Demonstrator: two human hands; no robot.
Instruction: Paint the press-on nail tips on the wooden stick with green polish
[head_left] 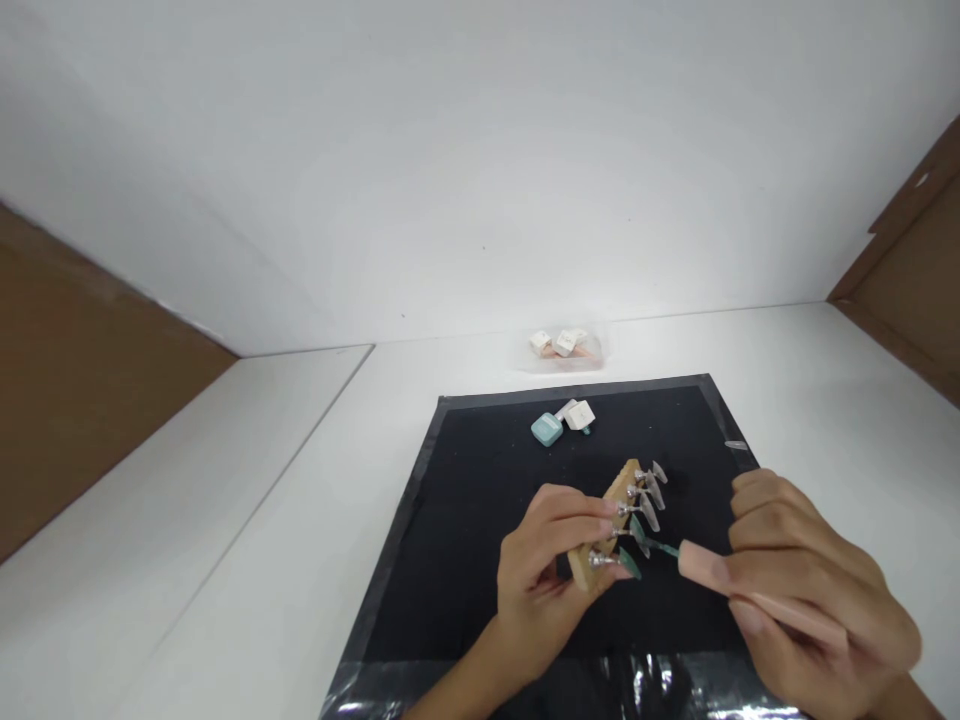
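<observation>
A wooden block (625,482) is gripped by the left hand (551,540), with its fingers closed around the block's near part, low over the mat. A brush (795,612) with a pink handle is pinched between the thumb and fingers of the right hand (825,580), and its green-coated end is brought against the second-nearest nail tip (637,527). Five such tips are carried in a row along the block on metal stems. The nearest tip (629,565) is already covered in green, and green is seen on the second as well, though whether that coat is complete cannot be told. The three farther tips (649,513) are left clear, so the colouring is judged to be under half done.

Beyond the hands, a teal bottle (547,429) is laid on the black mat (465,500), just beside a white block-shaped piece (580,415). A loose clear tip (736,445) is left uncoloured at the mat's right edge. Farther back, a clear tray (592,361) holding white-topped items is set on the white tabletop (300,560), near the wall (480,180).
</observation>
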